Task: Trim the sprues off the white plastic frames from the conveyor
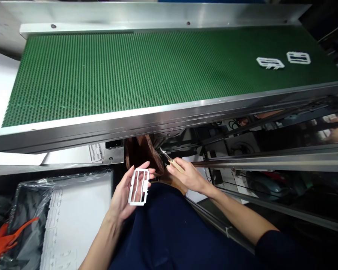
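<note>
Hands, how are they set?

The left hand (120, 198) is cupped under a white plastic frame (139, 186), which is cradled on the palm and fingers. Its slotted face is turned up toward the head camera, a hold that appears to leave that face unobstructed. The right hand (188, 175) is closed around the wooden handle of a hobby knife (173, 164), and the blade is pointed toward 10 o'clock. The 2 hands are held apart, and no contact between blade and frame is shown.

Where is the frame placed?

It is held just left of the knife, above a navy garment (163, 228), which lies toward 6 o'clock in the view.

What is set farther off?

A green cleated conveyor belt (124, 78) is stretched across the view toward 12 o'clock, behind a stainless steel side rail (146, 125). 2 similar white frames (270, 63) are lying on the belt toward 2 o'clock, well apart from the hands.

And at the lower left?

A black tray (25, 210) lined with clear plastic film is placed toward 8 o'clock, seemingly within reach of the left hand. White parts (53, 225) are laid in it, and an orange piece (5, 238) is seen beside them.
</note>
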Available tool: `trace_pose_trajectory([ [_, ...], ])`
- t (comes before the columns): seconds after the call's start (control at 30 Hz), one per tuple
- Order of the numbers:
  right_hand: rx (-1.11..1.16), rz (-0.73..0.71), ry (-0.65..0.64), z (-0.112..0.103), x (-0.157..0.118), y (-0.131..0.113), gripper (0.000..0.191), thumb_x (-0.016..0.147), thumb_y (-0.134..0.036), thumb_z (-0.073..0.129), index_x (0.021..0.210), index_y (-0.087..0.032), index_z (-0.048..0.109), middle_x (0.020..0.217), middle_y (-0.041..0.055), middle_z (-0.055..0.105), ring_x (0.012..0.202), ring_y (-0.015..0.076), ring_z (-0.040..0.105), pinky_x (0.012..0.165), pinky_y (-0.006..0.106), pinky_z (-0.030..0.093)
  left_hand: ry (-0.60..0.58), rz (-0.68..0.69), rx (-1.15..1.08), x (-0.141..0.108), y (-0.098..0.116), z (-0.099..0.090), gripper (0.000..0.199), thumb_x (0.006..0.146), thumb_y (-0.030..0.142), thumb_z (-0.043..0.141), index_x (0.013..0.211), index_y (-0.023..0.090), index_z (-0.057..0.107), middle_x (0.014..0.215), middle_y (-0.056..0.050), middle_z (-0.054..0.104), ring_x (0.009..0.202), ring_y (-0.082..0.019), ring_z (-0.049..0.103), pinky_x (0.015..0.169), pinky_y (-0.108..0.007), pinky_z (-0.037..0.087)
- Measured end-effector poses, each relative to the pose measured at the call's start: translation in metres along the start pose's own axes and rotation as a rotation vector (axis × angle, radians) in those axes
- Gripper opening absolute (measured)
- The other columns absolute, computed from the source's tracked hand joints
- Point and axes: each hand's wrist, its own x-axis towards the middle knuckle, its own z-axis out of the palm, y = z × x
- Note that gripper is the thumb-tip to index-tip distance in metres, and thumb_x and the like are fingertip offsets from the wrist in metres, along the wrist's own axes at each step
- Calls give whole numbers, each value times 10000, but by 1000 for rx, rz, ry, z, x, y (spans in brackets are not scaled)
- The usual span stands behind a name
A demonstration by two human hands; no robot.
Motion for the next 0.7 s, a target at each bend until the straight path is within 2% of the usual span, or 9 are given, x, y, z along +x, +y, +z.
trace_pose_trajectory([
  [0.2, 250, 6, -22, 19, -8, 0, 246, 861, -415, 457, 842, -170, 480, 771, -6, 543, 680, 99, 491, 645, 229, 389, -57, 21, -62, 10, 4, -1, 401, 936, 277, 365, 1218, 51, 538, 1067, -161, 654, 824, -190, 649, 716, -267, 557],
  [0.43, 360, 17, -33, 36, -12, 1, 226, 857, -397, 472, 860, -171, 489, 732, -7, 543, 648, 103, 507, 624, 239, 412, -76, 36, -100, 11, 6, -2, 414, 947, 264, 328, 1216, 24, 531, 1050, -171, 657, 887, -201, 636, 724, -272, 552],
  [0.57, 322, 18, -13, 38, -12, 2, 254, 843, -406, 490, 916, -164, 522, 795, 10, 583, 693, 114, 531, 642, 236, 416, -72, 38, -101, 10, 7, -3, 409, 945, 259, 332, 1200, 21, 546, 1054, -166, 658, 867, -199, 639, 728, -272, 549],
  [0.7, 163, -18, 94, 27, -8, -1, 274, 808, -403, 536, 963, -178, 555, 829, 6, 610, 723, 118, 547, 658, 222, 406, -90, 31, -52, 6, 8, -4, 406, 942, 266, 344, 1204, 34, 550, 1053, -162, 657, 824, -197, 642, 715, -270, 549],
])
